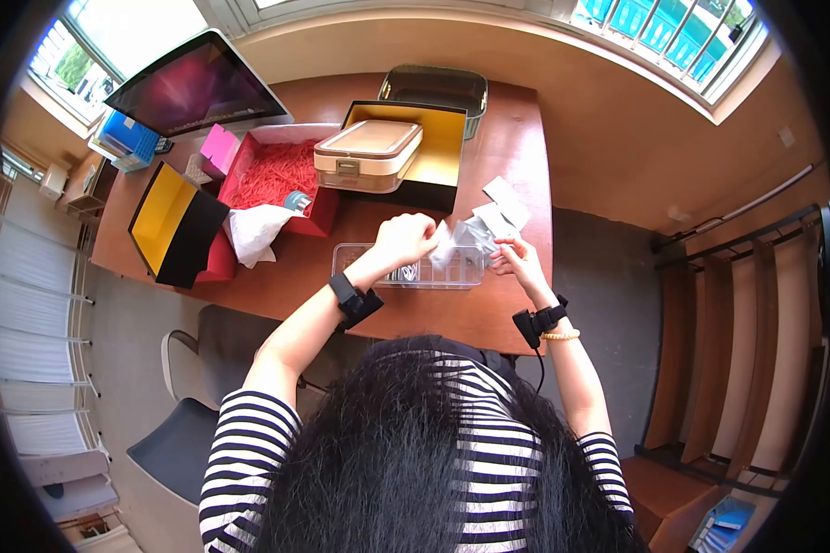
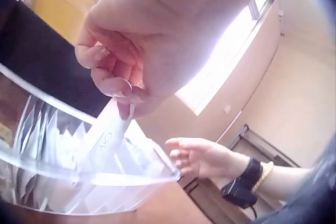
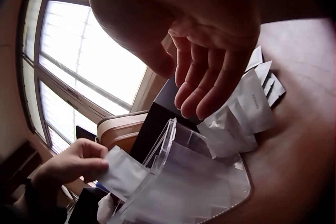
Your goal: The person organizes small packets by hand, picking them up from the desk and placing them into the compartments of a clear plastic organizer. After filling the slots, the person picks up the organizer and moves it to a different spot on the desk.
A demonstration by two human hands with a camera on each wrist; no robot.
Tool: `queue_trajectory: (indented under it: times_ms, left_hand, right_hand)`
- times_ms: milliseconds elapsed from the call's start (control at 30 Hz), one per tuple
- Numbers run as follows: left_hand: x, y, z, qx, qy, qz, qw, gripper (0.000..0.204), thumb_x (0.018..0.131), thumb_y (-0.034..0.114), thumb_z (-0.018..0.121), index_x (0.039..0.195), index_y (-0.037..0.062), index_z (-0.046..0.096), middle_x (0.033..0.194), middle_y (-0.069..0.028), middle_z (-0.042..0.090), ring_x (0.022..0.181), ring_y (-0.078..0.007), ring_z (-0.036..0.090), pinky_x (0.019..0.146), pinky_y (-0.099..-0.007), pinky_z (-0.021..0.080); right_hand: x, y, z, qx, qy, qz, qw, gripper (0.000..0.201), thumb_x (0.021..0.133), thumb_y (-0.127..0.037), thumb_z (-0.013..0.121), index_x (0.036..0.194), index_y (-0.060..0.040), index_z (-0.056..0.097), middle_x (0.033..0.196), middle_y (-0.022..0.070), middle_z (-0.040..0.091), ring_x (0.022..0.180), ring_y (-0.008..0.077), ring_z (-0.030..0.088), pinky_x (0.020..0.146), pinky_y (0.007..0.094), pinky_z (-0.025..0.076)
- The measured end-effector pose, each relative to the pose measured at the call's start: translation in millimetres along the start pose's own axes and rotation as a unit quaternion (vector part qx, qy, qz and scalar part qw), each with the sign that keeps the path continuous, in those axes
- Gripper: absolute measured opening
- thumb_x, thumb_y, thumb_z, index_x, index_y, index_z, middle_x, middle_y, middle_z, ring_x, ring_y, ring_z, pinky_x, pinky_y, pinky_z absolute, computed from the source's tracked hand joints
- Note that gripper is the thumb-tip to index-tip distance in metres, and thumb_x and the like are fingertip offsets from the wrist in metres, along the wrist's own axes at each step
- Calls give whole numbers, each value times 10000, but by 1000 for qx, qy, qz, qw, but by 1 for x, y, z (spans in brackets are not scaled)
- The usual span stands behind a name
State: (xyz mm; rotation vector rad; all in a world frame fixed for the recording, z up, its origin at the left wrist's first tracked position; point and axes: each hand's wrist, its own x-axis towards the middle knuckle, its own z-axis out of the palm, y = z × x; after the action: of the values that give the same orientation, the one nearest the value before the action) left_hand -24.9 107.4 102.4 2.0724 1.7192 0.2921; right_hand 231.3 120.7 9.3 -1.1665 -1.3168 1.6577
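1. Head view: a person in a striped top sits at a brown table, both hands raised over a clear plastic box near its front edge.
2. The left hand has its fingers curled and pinches a small white packet between thumb and fingertips, holding it at the box's rim; the packet's lower end reaches into the box.
3. The right hand hangs open with relaxed fingers, gripping nothing, just right of the box and above a loose pile of packets lying on the table.
4. Left wrist view: more packets stand upright inside the box.
5. Behind the box sit a beige case in a black and yellow tray, a red box of shredded paper, and a monitor.
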Motion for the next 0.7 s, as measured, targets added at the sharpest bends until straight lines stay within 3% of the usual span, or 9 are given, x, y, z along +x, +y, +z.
queue_trajectory:
  times_ms: [133, 300, 333, 400, 433, 500, 567, 700]
  left_hand:
    - [8, 12, -3, -128, -22, 46, 991, 227, 754, 295, 593, 788, 70, 602, 665, -66, 607, 618, -173, 594, 566, -310, 462]
    - [4, 15, 2, -228, -10, 29, 973, 186, 799, 251, 566, 858, 79, 608, 631, -45, 593, 538, -119, 562, 521, -279, 441]
    - [4, 6, 4, -185, 27, 34, 982, 198, 797, 269, 564, 870, 92, 616, 625, -45, 590, 544, -118, 568, 526, -274, 447]
    - [-1, -10, 2, -115, 53, -20, 992, 209, 780, 302, 558, 838, 113, 626, 709, -63, 618, 655, -192, 607, 600, -320, 473]
    - [-4, -20, 1, -59, 71, -29, 995, 211, 773, 310, 555, 827, 120, 629, 744, -68, 626, 701, -222, 614, 628, -340, 477]
    - [-13, -38, 1, 23, 48, -68, 996, 198, 762, 307, 557, 806, 131, 635, 794, -74, 632, 770, -248, 612, 676, -374, 482]
    - [-19, -52, 6, 70, -6, -113, 991, 181, 743, 300, 578, 800, 140, 640, 799, -75, 635, 776, -245, 614, 692, -375, 484]
    - [-30, -61, 21, 59, -42, -126, 989, 170, 716, 292, 602, 799, 150, 643, 793, -75, 638, 768, -246, 617, 699, -374, 485]
  right_hand:
    - [-8, -35, 24, 17, -62, -54, 997, 302, 851, -193, 552, 1094, -21, 506, 756, 42, 584, 589, 93, 574, 535, 194, 476]
    - [3, -30, 22, 19, -55, -26, 998, 345, 811, -155, 608, 1075, 32, 488, 708, 61, 557, 547, 107, 574, 500, 210, 473]
    - [6, -24, 18, 24, -11, -30, 999, 303, 815, -126, 590, 1055, 30, 490, 697, 50, 558, 537, 106, 574, 491, 207, 475]
    - [10, -18, 9, 24, 72, -28, 997, 232, 836, -88, 539, 1029, 22, 474, 744, 63, 562, 554, 116, 583, 485, 211, 489]
    - [11, -14, 5, 24, 69, -28, 997, 232, 836, -88, 539, 1029, 22, 474, 744, 63, 562, 554, 116, 583, 485, 211, 489]
    - [13, -7, -5, 50, 135, -2, 990, 244, 852, -85, 502, 1061, 24, 441, 827, 91, 558, 590, 131, 594, 496, 220, 504]
    - [17, 4, -12, 66, 132, 16, 989, 309, 856, -79, 485, 1138, 7, 391, 873, 106, 551, 612, 141, 599, 506, 226, 515]
    - [15, 15, -15, -11, 117, 51, 992, 428, 845, -87, 502, 1232, -46, 324, 905, 121, 562, 607, 132, 598, 490, 218, 506]
